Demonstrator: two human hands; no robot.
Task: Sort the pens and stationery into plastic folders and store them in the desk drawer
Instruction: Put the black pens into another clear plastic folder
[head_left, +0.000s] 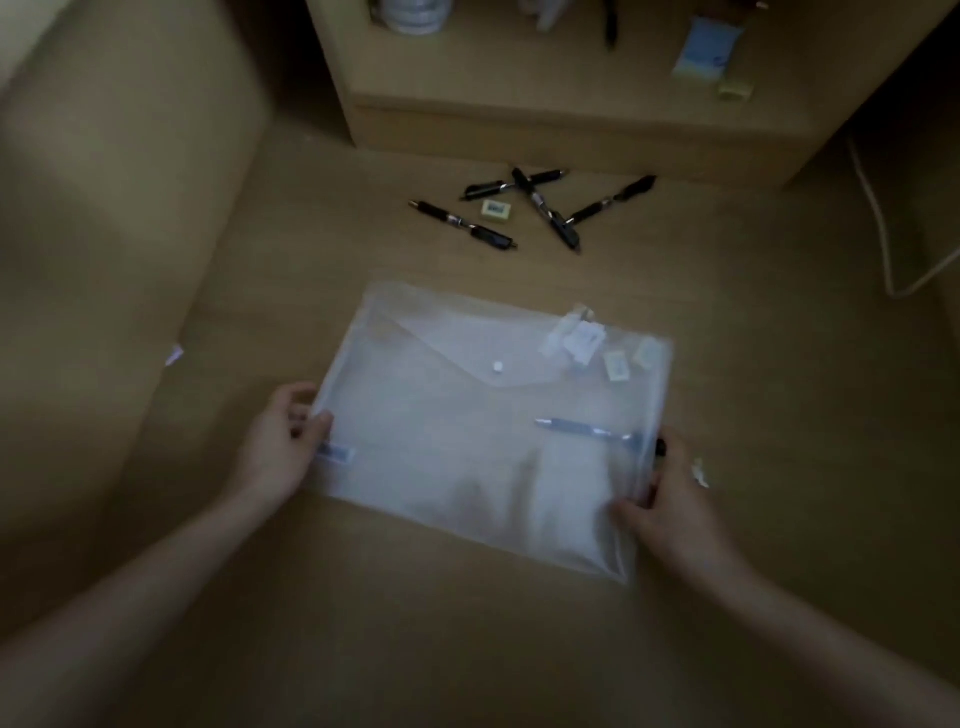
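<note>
A see-through folder (483, 431) lies flat on the wooden floor (467, 639), and it is the thing to find all the rest by. Its flap is closed with a small white snap (497, 367). There is lots of bare floor in front of the folder, near the person, and on its left side up to a tall wooden panel (104, 208). Behind the folder, a bit away, four black pens (540, 208) lie in a loose heap with a little pale eraser (494, 209) among them. Past the pens stands a low wooden shelf (571, 124) with some small things on it, too blurry to name. A white cord (883, 244) runs along the floor off to the folder's far right. Inside the folder, a blue pen (589, 429) lies by the right edge, and some small white and pale bits (597, 345) sit in the far right corner. A small label (336, 453) is on the folder's left edge, but its words are too blurry to read. The left hand (283, 447) holds the left edge, fingers curled under it and thumb on top. The right hand (670, 504) holds the right edge near the front corner, fingers bent around the edge.
</note>
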